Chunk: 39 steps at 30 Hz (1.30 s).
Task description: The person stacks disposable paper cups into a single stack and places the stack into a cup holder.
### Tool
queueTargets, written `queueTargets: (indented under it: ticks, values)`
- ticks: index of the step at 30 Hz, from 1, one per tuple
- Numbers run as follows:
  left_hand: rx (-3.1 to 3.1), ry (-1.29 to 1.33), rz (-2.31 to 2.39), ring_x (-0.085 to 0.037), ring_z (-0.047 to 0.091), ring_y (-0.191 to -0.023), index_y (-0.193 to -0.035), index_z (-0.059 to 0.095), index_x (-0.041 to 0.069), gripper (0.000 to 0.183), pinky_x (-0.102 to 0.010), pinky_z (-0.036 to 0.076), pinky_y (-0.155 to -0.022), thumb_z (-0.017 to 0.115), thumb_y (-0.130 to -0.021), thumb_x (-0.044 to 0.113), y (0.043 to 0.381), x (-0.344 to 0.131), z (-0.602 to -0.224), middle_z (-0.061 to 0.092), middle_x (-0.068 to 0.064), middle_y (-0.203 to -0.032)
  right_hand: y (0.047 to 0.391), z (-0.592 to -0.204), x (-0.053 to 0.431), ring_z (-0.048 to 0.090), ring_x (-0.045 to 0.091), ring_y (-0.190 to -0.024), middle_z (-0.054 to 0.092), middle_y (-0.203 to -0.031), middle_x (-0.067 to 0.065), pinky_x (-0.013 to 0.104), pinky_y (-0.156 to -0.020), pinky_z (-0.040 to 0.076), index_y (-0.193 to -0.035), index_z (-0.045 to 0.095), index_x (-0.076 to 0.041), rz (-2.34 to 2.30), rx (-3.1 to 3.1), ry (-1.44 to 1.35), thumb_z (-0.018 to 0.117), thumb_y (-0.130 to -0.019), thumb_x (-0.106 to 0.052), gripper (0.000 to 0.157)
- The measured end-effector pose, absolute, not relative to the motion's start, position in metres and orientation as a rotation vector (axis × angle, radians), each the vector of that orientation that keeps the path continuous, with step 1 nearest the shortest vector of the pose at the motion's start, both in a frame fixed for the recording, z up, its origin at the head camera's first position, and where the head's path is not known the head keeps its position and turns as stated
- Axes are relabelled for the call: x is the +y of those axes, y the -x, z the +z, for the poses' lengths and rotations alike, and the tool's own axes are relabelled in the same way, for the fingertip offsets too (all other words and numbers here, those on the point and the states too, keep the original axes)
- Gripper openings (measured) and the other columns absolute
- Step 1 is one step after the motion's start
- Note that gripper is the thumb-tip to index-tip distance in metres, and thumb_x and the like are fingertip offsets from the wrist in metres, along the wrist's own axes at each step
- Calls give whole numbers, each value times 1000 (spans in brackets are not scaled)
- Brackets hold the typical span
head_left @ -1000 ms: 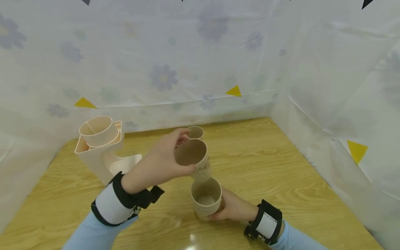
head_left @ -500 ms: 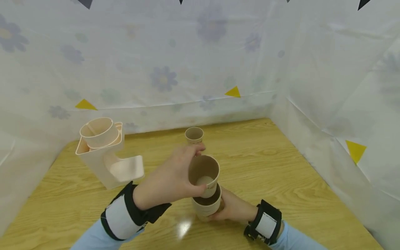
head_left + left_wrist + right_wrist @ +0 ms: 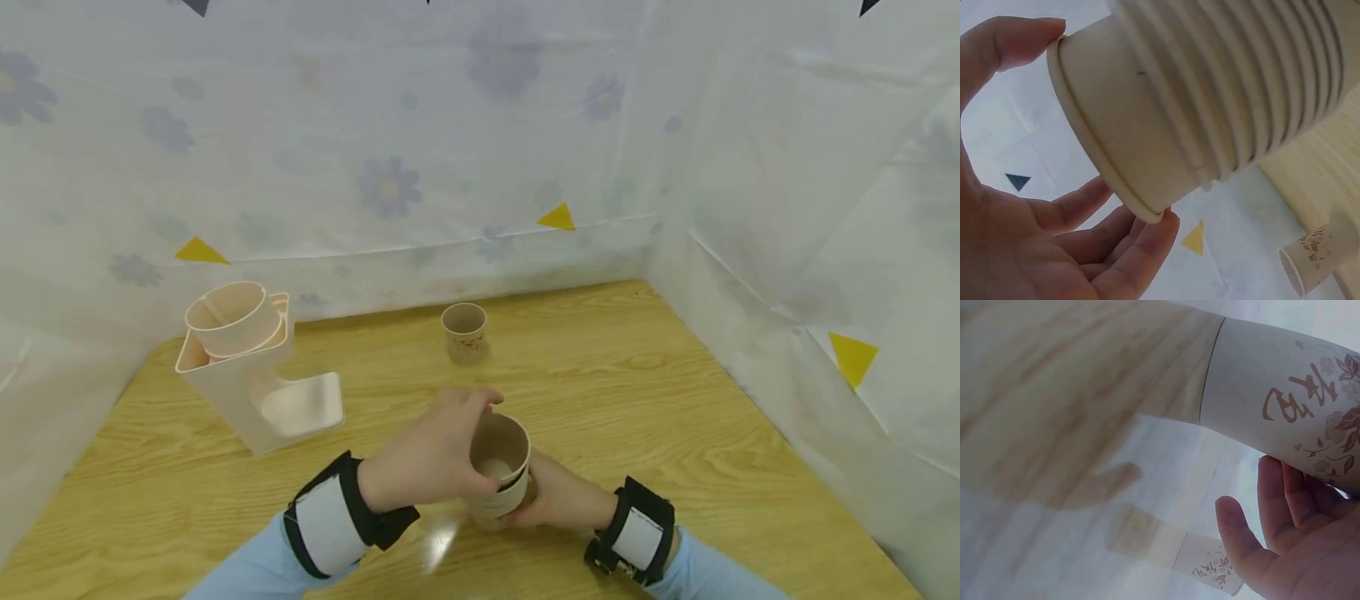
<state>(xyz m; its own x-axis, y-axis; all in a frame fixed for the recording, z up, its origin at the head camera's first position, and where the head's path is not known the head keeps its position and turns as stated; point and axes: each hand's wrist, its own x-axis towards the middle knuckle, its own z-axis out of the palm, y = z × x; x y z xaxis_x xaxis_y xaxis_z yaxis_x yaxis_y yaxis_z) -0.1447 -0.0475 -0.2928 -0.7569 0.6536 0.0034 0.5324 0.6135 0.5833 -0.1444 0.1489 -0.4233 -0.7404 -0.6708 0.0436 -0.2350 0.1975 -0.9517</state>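
Observation:
In the head view my left hand (image 3: 431,454) holds a paper cup (image 3: 501,437) by its rim, thumb on the near side and fingers on the far side. This cup sits nested in the top of an upright stack of paper cups (image 3: 495,505). Several closely spaced rims show along the stack (image 3: 1235,81) in the left wrist view. My right hand (image 3: 566,497) grips the stack low down from the right. Brown flowers and lettering mark the bottom cup (image 3: 1272,394) in the right wrist view. A single paper cup (image 3: 465,333) stands upright farther back.
On the left of the wooden table (image 3: 615,400) stands a cream plastic holder (image 3: 255,400) with a round container (image 3: 234,321) in its top and a flat tray (image 3: 303,406) at its foot. White flowered sheeting (image 3: 390,187) encloses the back and sides.
My left hand has come down and toward me with its cup, from above the stack into its top. The single cup behind is now fully uncovered. My right hand stays in place.

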Motion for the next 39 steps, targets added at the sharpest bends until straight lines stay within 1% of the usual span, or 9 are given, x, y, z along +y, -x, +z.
queueTargets:
  ticks: [5, 9, 14, 18, 24, 27, 31, 34, 39]
  values:
    - [2599, -1027, 810, -31, 47, -113, -133, 43, 0, 74, -46, 49, -89, 75, -70, 22, 147, -47, -298, 52, -22, -123, 145, -424, 149, 45, 26, -123, 45, -139, 11, 49, -103, 38, -144, 29, -13, -1568, 2094, 813, 75, -74, -13, 84]
    - [2597, -963, 827, -34, 44, -123, -139, 40, 2, 80, -49, 44, -98, 73, -75, 35, 164, -49, -299, 46, -22, -137, 145, -424, 149, 44, 26, -125, 47, -139, 10, 54, -105, 32, -143, 32, -13, -1553, 2123, 802, 76, -73, -15, 83]
    - [2821, -729, 937, -37, 45, -125, -138, 42, -3, 80, -51, 41, -103, 67, -79, 45, 225, -47, -309, 48, -24, -139, 147, -421, 151, 41, 28, -128, 48, -138, 12, 60, -108, 23, -141, 34, -10, -1530, 2209, 801, 78, -70, -17, 84]
    - [2964, -505, 887, -43, 43, -123, -137, 41, -8, 85, -53, 41, -102, 67, -78, 48, 274, -46, -332, 47, -30, -134, 148, -424, 150, 43, 28, -125, 49, -136, 13, 59, -107, 27, -140, 35, -10, -1550, 2215, 799, 79, -70, -18, 83]
    - [3050, -330, 783, -44, 40, -126, -142, 35, -4, 99, -52, 37, -107, 71, -70, 54, 317, -45, -370, 43, -27, -140, 142, -428, 145, 44, 27, -125, 48, -137, 11, 59, -106, 29, -140, 35, -13, -1571, 2164, 796, 78, -72, -17, 81]
    - [3026, -242, 809, -43, 38, -128, -147, 27, -2, 106, -53, 37, -106, 72, -68, 54, 328, -48, -381, 40, -25, -145, 140, -429, 140, 42, 25, -126, 47, -138, 9, 59, -107, 27, -141, 34, -15, -1550, 2160, 795, 78, -71, -19, 83]
    - [3023, -134, 877, -43, 42, -126, -148, 22, -1, 104, -55, 41, -102, 72, -72, 48, 333, -52, -386, 45, -26, -142, 140, -428, 134, 41, 24, -128, 46, -139, 7, 59, -108, 26, -142, 32, -16, -1525, 2160, 802, 79, -71, -21, 85]
    - [3016, -74, 948, -43, 46, -121, -147, 21, -3, 101, -55, 44, -99, 73, -74, 43, 332, -55, -385, 48, -29, -137, 141, -427, 131, 41, 23, -127, 46, -139, 7, 59, -108, 26, -142, 32, -16, -1515, 2156, 805, 79, -70, -20, 86]
    - [2932, -68, 1143, -43, 46, -122, -149, 15, -4, 104, -53, 44, -100, 73, -74, 39, 326, -62, -374, 44, -31, -139, 144, -426, 131, 43, 22, -126, 46, -139, 6, 56, -107, 30, -142, 32, -17, -1510, 2165, 820, 79, -69, -18, 86]
